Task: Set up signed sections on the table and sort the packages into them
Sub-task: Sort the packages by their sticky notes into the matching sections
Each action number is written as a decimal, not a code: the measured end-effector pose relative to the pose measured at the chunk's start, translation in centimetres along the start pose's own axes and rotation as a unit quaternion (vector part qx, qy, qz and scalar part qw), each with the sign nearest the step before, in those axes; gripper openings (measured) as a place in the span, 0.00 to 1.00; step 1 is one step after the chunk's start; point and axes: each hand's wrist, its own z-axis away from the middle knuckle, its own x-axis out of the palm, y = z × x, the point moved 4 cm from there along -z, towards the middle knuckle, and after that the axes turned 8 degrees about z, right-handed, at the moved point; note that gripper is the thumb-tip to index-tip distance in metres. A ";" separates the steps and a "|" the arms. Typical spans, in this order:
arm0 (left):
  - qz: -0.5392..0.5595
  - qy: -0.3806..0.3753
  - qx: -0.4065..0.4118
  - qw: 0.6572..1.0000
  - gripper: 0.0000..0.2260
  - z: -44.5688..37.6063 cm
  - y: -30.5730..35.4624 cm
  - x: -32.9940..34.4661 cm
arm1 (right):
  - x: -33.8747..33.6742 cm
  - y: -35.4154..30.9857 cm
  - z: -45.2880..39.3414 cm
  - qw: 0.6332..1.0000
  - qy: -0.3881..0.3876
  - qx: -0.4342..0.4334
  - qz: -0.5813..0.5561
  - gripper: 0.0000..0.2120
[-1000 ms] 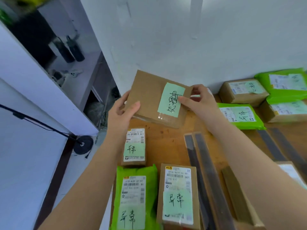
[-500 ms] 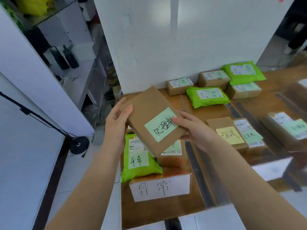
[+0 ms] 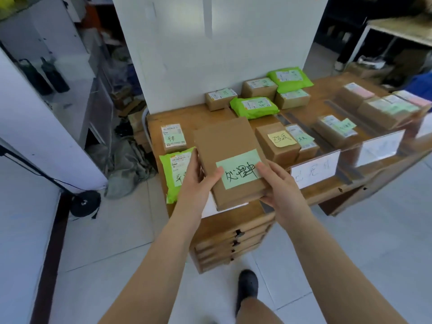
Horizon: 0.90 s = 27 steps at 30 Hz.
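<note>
Lowered nearer since before, one brown box (image 3: 230, 157) gripped by two hands, left (image 3: 198, 181), right (image 3: 279, 185).

Bare tabletop (image 3: 198, 118) lies open in the upper middle of the frame, between the small labelled box (image 3: 173, 138) at left and the brown box with the yellow note (image 3: 277, 143) at right — a hand could pass there. Behind it, the back row of boxes and green bags (image 3: 254, 107) lines the white wall (image 3: 210, 54), closing that side. The near edge is crowded: a green mailer (image 3: 174, 174) at lower left, a white sign (image 3: 315, 171) standing at centre right. Both hands (image 3: 198, 181) (image 3: 279, 185) and the flat cardboard box (image 3: 228, 160) they grip cover the middle — the surface beneath is hidden.
</note>
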 end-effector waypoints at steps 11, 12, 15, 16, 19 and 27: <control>0.000 -0.041 -0.010 0.999 0.28 3.3 0.1 2.9 | -3.8 -0.4 5.0 0.998 0.059 -0.022 0.020 0.22; -0.001 -0.046 -0.007 0.999 0.28 3.3 0.0 3.4 | -4.4 -0.6 5.1 0.997 0.065 -0.027 0.021 0.23; 0.002 -0.064 0.006 0.998 0.27 2.8 -0.4 5.6 | -6.5 -1.2 5.3 0.996 0.078 -0.043 0.017 0.21; 0.004 -0.066 0.007 0.998 0.28 2.6 -0.6 6.3 | -7.3 -1.3 5.3 0.995 0.082 -0.049 0.018 0.20; 0.010 -0.068 0.011 0.998 0.32 1.9 -1.2 9.0 | -10.0 -1.9 5.2 0.992 0.108 -0.065 0.025 0.20; -0.011 -0.037 0.029 0.999 0.21 0.6 -4.8 19.2 | -20.7 -3.9 3.7 0.990 0.113 -0.082 0.024 0.21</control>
